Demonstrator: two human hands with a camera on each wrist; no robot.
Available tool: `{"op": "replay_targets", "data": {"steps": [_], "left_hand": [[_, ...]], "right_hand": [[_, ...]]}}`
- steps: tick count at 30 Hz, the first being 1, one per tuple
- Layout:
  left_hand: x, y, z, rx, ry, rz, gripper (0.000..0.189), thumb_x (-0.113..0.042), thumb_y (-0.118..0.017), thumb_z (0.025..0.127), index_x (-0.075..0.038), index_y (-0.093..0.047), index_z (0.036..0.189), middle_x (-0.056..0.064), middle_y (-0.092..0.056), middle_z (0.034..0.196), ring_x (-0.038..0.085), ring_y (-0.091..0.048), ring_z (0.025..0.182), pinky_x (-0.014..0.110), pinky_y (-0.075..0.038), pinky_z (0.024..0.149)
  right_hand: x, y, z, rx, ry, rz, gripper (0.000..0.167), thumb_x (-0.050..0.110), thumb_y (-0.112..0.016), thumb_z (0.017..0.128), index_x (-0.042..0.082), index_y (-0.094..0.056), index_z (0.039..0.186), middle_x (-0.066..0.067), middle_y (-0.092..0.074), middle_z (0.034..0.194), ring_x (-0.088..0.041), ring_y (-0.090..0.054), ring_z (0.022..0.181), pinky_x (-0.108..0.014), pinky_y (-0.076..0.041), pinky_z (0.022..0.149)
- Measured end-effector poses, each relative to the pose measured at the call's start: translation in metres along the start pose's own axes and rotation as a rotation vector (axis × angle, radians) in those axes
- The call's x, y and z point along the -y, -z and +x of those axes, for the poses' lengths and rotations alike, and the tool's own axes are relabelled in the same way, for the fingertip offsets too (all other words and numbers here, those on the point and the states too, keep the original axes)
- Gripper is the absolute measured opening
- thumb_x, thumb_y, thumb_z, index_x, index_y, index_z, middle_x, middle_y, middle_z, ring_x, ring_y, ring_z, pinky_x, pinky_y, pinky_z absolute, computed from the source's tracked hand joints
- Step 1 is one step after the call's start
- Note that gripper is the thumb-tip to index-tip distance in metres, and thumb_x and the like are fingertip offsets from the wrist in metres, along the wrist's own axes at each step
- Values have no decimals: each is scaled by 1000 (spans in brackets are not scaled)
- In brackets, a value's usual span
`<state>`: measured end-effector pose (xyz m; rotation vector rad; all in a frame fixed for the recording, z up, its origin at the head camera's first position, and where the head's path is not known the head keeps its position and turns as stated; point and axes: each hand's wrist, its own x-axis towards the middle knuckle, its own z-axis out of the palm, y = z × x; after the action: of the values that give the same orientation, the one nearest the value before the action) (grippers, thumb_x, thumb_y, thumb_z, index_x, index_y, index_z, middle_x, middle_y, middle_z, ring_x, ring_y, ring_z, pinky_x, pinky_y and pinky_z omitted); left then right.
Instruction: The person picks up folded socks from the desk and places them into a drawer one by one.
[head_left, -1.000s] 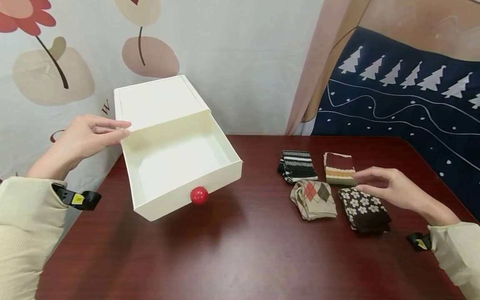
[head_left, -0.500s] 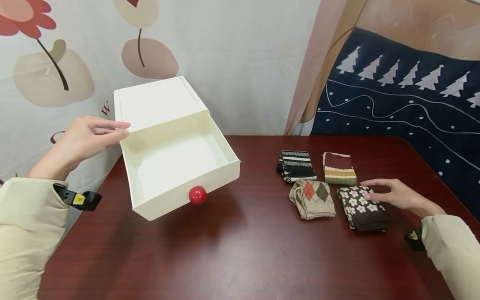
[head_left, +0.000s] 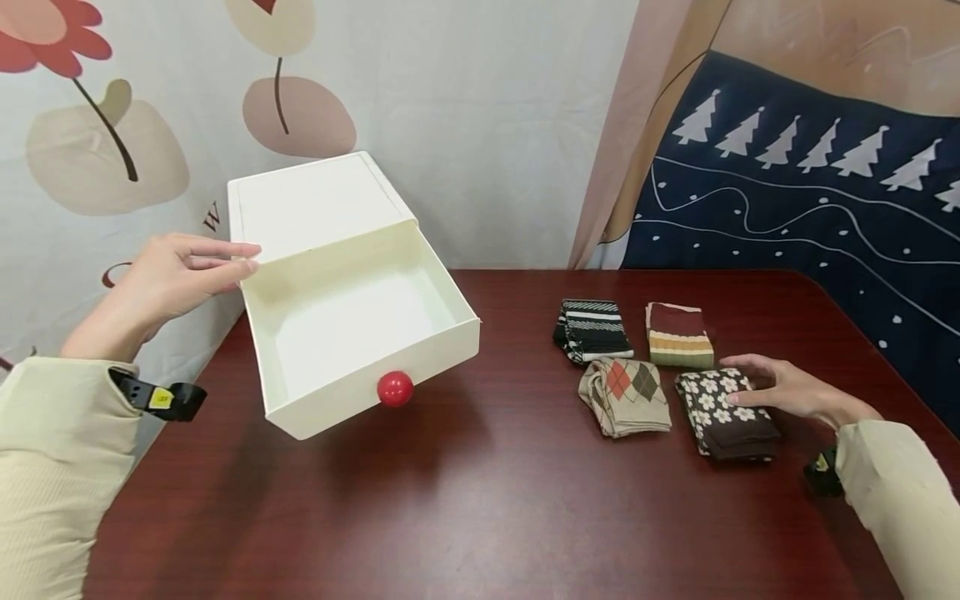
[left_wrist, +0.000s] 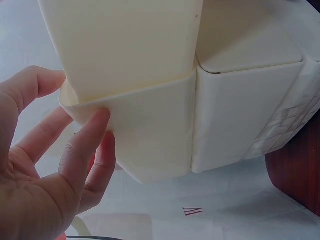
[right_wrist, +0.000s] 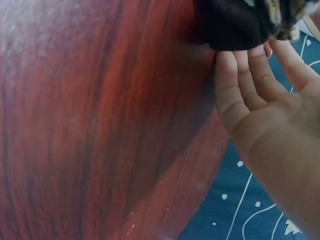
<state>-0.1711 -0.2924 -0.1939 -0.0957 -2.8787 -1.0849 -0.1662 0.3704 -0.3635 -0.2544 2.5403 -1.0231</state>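
The person wears soft cream ribbed sleeves (head_left: 45, 450), and each wrist has a black strap (head_left: 161, 400) with a small yellow tag.

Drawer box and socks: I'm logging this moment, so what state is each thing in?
Drawer: pulled open, empty.
Left hand: fingers straight, touching the drawer's corner.
Right hand: fingers on the flowered sock.
Flowered sock: folded, flat on the table.
Three other socks: folded, untouched.

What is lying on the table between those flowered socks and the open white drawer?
Only the diamond-patterned socks lie close beside the flowered socks on the drawer's side. Past them, bare table runs to the drawer, which is open and empty. The right hand already touches the flowered socks.
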Motion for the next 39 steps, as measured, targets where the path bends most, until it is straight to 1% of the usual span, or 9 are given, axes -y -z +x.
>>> {"op": "replay_targets", "data": {"steps": [5,9,11,14,19,22,29,34,39], "left_hand": [[0,0,0,3,2,-5,16,-32,-59,84,-45,-61,94,-27,-57,79,-4,-58,69,10,-37,63],[0,0,-1,-7,0,15,24,-34,-59,84,-31,-63,107,-26,-57,79,-4,-58,69,10,-37,63],[0,0,0,-5,-4,19,33,-34,-59,84,-21,-62,114,-25,-57,81,-4,-59,69,11,-37,64],[0,-1,0,-9,-3,24,37,-34,-60,84,-18,-61,116,-25,-57,82,-4,-59,69,11,-38,63],[0,-1,-1,-15,-8,25,30,-34,-59,84,-24,-62,112,-21,-57,86,-4,-59,69,10,-38,63],[0,-1,-1,-17,-15,18,26,-33,-59,84,-27,-63,109,-22,-56,86,-4,-59,69,10,-38,63],[0,0,-2,-22,-31,17,28,-31,-59,84,-24,-63,111,-23,-54,88,-4,-58,70,11,-38,63],[-1,0,-2,-25,-35,26,31,-31,-60,84,-20,-63,113,-20,-56,89,-3,-59,69,11,-38,63],[-2,-1,-3,-31,-36,35,35,-31,-59,84,-14,-61,115,-17,-57,91,-3,-58,69,12,-38,63]], "right_hand": [[0,0,-1,21,-46,-31,70,27,-62,83,-13,-29,130,-35,-34,123,-44,-38,107,-52,-38,81],[3,-1,-3,15,-81,-53,79,31,-63,82,-19,-23,128,-41,-23,126,-51,-28,112,-58,-33,84],[4,-2,-4,-3,-77,-61,77,31,-63,82,-18,-27,127,-38,-30,123,-48,-34,109,-56,-35,83],[5,-5,-7,-41,-39,-56,61,30,-63,82,-9,-40,122,-25,-46,110,-31,-46,96,-45,-41,77],[5,-10,-16,-109,64,-39,33,23,-63,83,4,-49,107,-8,-51,94,-10,-48,78,-27,-41,65],[7,-13,-23,-141,94,-18,30,21,-62,84,7,-48,106,-8,-51,94,-9,-50,76,-26,-42,64],[14,-14,-38,-174,83,-38,32,23,-59,86,9,-43,111,-8,-36,116,-8,-41,88,-30,-40,68],[24,-11,-41,-252,145,-24,29,16,-60,85,10,-45,109,0,-42,107,-4,-44,86,-21,-39,63],[57,6,-39,-370,215,-58,30,10,-64,82,13,-46,106,4,-46,100,-3,-43,82,-20,-36,57]]}}
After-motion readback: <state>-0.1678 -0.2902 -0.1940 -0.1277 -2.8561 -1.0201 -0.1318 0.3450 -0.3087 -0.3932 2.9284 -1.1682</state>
